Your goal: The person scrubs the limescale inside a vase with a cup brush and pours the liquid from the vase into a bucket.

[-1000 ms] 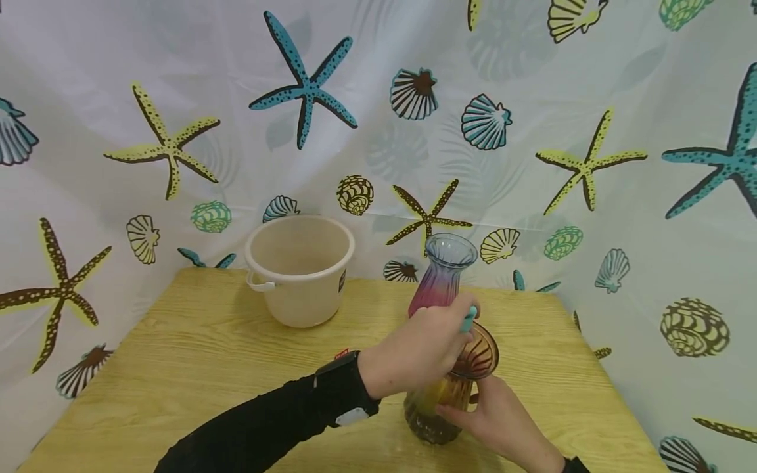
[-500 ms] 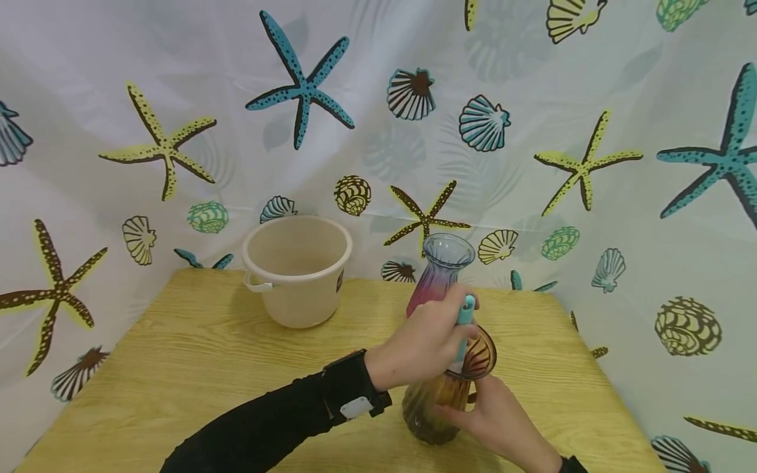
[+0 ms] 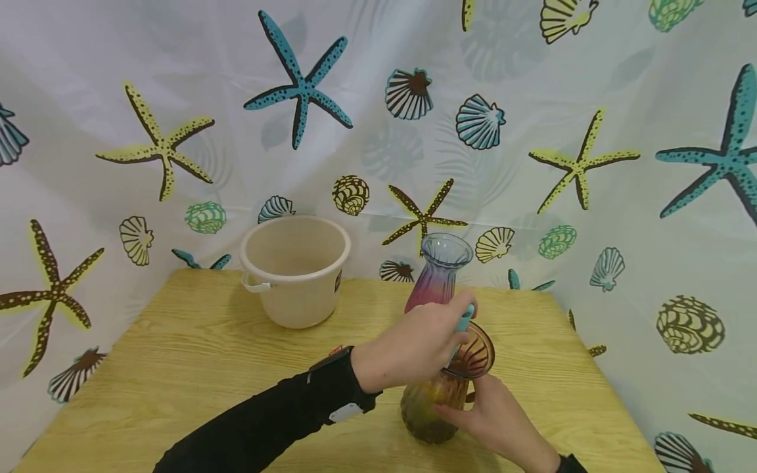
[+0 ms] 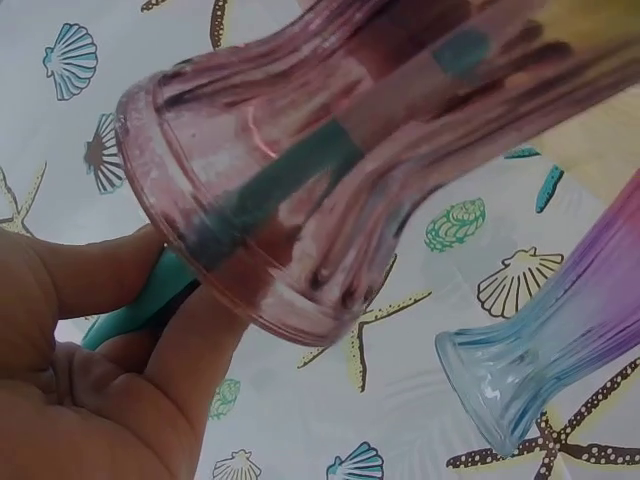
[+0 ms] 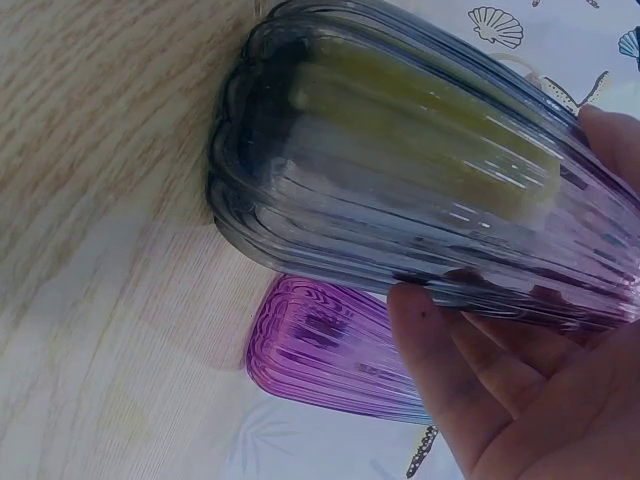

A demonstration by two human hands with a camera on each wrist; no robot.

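Note:
A ribbed glass vase, amber at the neck and smoky grey at the base (image 3: 428, 420), stands tilted on the table. My right hand (image 3: 503, 420) holds it around the body below the neck, thumb on one side and fingers on the other. My left hand (image 3: 414, 341) grips the teal handle of a bottle brush (image 3: 465, 318) at the vase's mouth. Through the glass in the left wrist view, the handle (image 4: 290, 190) runs down the neck. The brush's yellow sponge head (image 5: 430, 120) shows inside the body in the right wrist view.
Just behind stands a second glass vase (image 3: 437, 282), blue at the rim and pink below, partly hidden by my left hand. A cream bucket (image 3: 298, 302) with a handle sits at the back left of the wooden table (image 3: 195, 368). A shell-patterned curtain (image 3: 367, 151) encloses the back and sides.
My left hand pulled the brush up, showing more handle, then pushed it back down into the vase. My right hand and the vase stay in place.

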